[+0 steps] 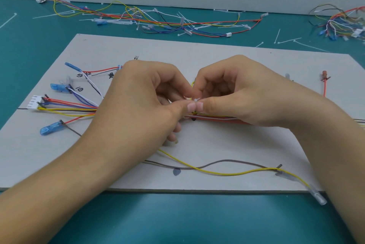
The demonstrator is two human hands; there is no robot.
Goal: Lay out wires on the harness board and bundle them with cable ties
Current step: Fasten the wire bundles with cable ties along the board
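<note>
Beyond the harness board [217,56] I see spare wire looms [158,21] and loose cable ties [7,20] scattered on the teal table [177,220]. The left hand [142,95] and right hand [237,89] cover the board's centre and hide most of the bundle there. Both thumbs and forefingers pinch a small white cable tie [196,100] above the red, yellow and purple wires [79,106], which fan leftward to a white connector [35,102]
</note>
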